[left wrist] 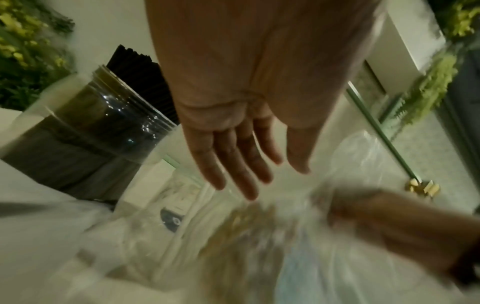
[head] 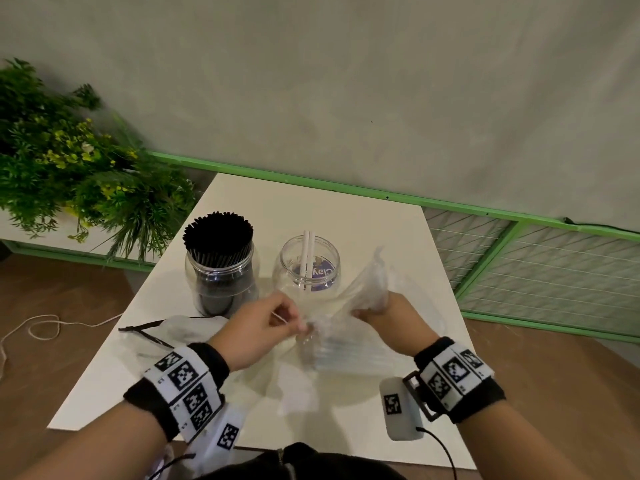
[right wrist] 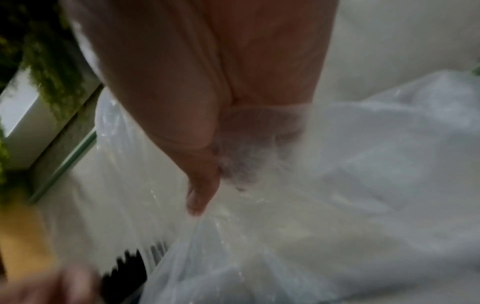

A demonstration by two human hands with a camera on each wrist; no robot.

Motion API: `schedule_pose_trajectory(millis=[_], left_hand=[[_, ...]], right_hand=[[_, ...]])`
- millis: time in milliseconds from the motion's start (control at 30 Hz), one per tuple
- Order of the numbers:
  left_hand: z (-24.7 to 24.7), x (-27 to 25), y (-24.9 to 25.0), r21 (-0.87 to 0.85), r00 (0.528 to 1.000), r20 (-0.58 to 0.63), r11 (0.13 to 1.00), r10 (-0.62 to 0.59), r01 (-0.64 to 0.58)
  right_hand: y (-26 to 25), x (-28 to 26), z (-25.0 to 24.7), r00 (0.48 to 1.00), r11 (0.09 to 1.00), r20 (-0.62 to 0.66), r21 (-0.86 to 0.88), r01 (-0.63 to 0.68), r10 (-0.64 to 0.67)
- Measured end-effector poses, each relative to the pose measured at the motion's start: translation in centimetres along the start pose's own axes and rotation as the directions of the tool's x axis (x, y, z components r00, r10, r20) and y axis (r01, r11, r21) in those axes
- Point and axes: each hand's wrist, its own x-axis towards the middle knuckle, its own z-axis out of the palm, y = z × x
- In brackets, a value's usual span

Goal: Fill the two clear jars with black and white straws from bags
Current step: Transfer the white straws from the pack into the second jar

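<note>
Before the jars, right hand [head: 381, 311] grips crinkled clear bag [head: 349, 351]; left hand [head: 266, 327] spread.

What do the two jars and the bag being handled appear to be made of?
Jar of black straws and near-empty jar: clear, glossy, probably plastic, given the see-through walls, threaded necks and glints; glass can't be ruled out. Bag: thin, translucent plastic film, crumpled and stretched where the right hand grips it.
</note>
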Motion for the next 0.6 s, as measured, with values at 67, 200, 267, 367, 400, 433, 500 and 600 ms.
schedule_pose_trajectory(millis=[67,200,267,367,400,433,500,600], left_hand=[[0.8,-0.2,-0.9,0.168,0.992,0.126,0.986,-0.004,-0.017],[0.9,0.3,-0.6,0.377,0.992,-0.015,0.919,0.127,-0.113],[0.4,0.6,-0.1,0.431,0.972,-0.082,0.887,0.221,-0.165],[-0.3,1.0,0.3,0.500,0.913,-0.141,0.823,0.383,-0.268],[-0.4,1.1,0.5,0.504,0.892,-0.153,0.810,0.425,-0.299],[-0.5,1.1,0.7,0.509,0.870,-0.170,0.797,0.463,-0.324],[-0.4,1.0,1.0,0.539,0.814,-0.220,0.763,0.537,-0.358],[-0.3,0.7,0.5,0.606,0.767,-0.266,0.720,0.584,-0.338]], right_hand=[[-0.3,-0.2,-1.3,0.999,0.992,-0.032,0.128,0.010,-0.006],[-0.9,-0.6,-2.4,0.998,0.923,-0.047,0.379,0.063,-0.049],[-1.1,-0.7,-2.5,0.994,0.863,-0.101,0.497,0.088,-0.043],[-1.3,-0.6,-2.4,0.984,0.793,-0.177,0.596,0.128,-0.026],[-1.3,-0.6,-2.3,0.981,0.773,-0.193,0.620,0.137,-0.019],[-1.3,-0.5,-2.3,0.978,0.752,-0.208,0.643,0.143,-0.009],[-1.1,-0.1,-2.0,0.974,0.707,-0.225,0.693,0.142,0.025],[0.1,0.2,-0.8,0.979,0.694,-0.196,0.712,0.104,0.054]])
